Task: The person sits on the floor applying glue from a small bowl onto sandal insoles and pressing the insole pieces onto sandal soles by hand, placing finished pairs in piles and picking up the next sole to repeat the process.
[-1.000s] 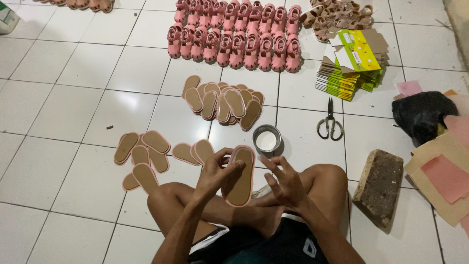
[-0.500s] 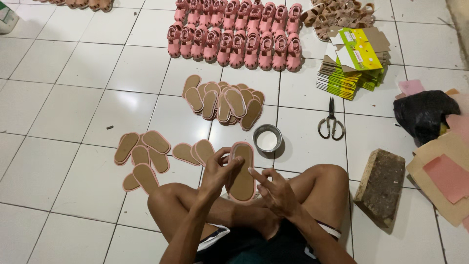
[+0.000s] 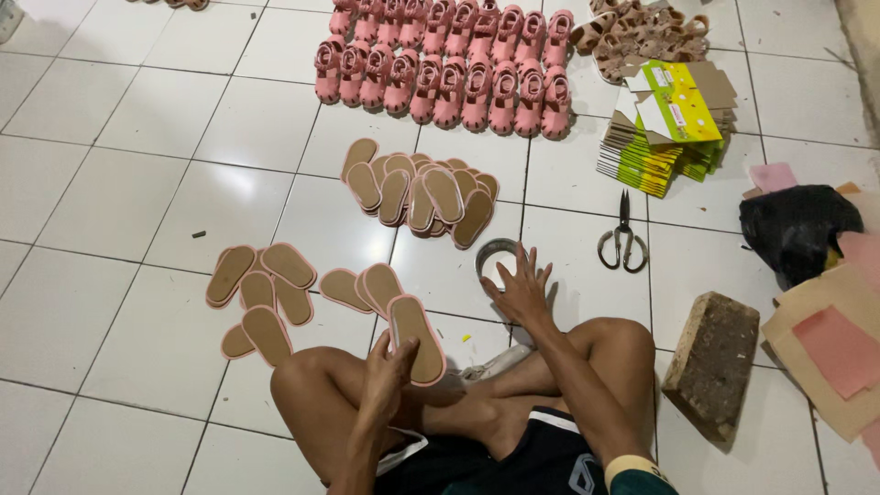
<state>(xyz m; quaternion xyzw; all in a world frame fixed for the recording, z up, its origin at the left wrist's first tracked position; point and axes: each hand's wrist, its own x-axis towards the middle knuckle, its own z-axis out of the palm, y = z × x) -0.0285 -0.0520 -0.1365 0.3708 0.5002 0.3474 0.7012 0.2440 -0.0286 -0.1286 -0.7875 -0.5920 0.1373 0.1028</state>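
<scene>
A floor of large white glossy tiles (image 3: 137, 156) fills the view, seen from above by a person sitting cross-legged on it with bare knees. The left hand (image 3: 390, 367) is raised over the left knee, its fingers (image 3: 403, 346) clamped on the edge of a tan shoe insole with a pink rim (image 3: 417, 337), which stands tilted, its tan face toward the camera. The right hand (image 3: 522, 289) reaches forward with its fingers (image 3: 524, 261) spread apart, laid over a round metal tin with a pale inside (image 3: 490, 257) that sits on the floor just ahead of the right knee. To the left of the held insole, a scattered group of matching tan and pink insoles (image 3: 266, 293) lies flat on the tiles, and a second, overlapping pile of insoles (image 3: 417, 188) lies further ahead. Beyond that pile, two rows of small pink sandals (image 3: 449, 69) stand side by side. To their right is a stack of flattened yellow and green cardboard boxes (image 3: 669, 128), with a cluster of tan sandals (image 3: 632, 27) behind it. A pair of steel scissors (image 3: 623, 238) lies between the tin and the box stack. At the right edge are a black plastic bag (image 3: 797, 229), a rough brown rectangular block (image 3: 715, 353), and sheets of brown and pink card (image 3: 830, 344).
</scene>
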